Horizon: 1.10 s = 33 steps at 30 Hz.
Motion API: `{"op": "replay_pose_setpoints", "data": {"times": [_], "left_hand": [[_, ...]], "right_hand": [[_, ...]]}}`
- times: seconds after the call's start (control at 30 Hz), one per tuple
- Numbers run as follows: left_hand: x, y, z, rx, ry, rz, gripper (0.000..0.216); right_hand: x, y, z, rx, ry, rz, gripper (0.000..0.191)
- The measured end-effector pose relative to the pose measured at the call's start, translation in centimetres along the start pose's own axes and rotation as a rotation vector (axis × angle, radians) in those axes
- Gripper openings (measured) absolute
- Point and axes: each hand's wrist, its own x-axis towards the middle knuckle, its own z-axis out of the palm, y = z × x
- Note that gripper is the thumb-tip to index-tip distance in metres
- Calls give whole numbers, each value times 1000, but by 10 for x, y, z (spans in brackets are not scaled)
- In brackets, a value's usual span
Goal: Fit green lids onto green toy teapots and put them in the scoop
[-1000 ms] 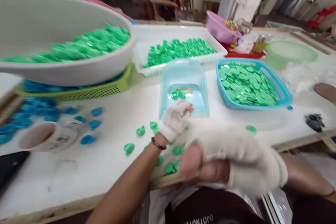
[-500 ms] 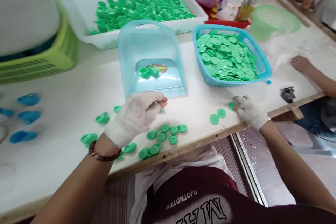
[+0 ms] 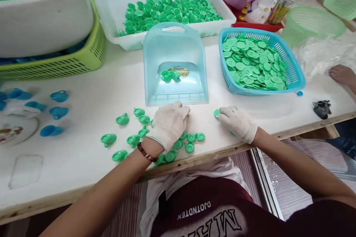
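My right hand [image 3: 237, 124], in a white glove, pinches a small green plastic disc [image 3: 216, 113] just above the table. Another bit of green shows under its palm. My left hand [image 3: 170, 125], gloved too, is closed with its fingers bent down to the table; whatever is in them is hidden. Around it lie several small green toy cups [image 3: 122, 119], some tipped on their sides. To its right, several green pieces with ringed round faces [image 3: 190, 137] sit near the table edge. A clear blue dustpan [image 3: 175, 52] behind my hands holds a few green cups [image 3: 170, 75].
A blue basket [image 3: 235, 88] of green discs stands back right; a white tray [image 3: 122, 42] of green cups is at the back. A white tub [image 3: 44, 26] sits in a lime basket [image 3: 97, 53]. Blue cups [image 3: 59, 96] lie left. Another person's hand [image 3: 343, 75] rests at right.
My right hand has moved left across the table toward my left hand, with a disc at its fingertips. My left hand's fingers have turned downward. The view has shifted left.
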Motion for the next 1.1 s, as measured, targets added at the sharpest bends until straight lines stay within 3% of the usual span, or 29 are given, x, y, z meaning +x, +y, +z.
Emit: {"op": "replay_pose_setpoints", "data": {"times": [0.1, 0.27, 0.4, 0.5, 0.6, 0.7, 0.8, 1.1], "left_hand": [[3, 10, 4, -112, -2, 66, 24], [-1, 2, 4, -510, 88, -9, 28], [-5, -5, 6, -920, -177, -151, 30], [-5, -5, 7, -1165, -305, -157, 28], [-2, -8, 6, -1084, -238, -90, 19], [0, -11, 7, -1058, -223, -118, 18], [1, -9, 7, -1237, -301, -203, 18], [9, -3, 3, -1251, -342, -276, 7]], "right_hand": [[-5, 6, -4, 66, -85, -7, 19], [3, 13, -3, 375, -63, 256, 24], [20, 7, -4, 659, -92, 359, 13], [35, -2, -12, 1169, -176, 427, 7], [54, -13, -18, 1522, -267, 458, 10], [72, -21, -16, 1531, -334, 479, 9], [80, -22, -10, 1489, -372, 500, 10], [73, -14, -3, 1729, -520, 513, 27]]}}
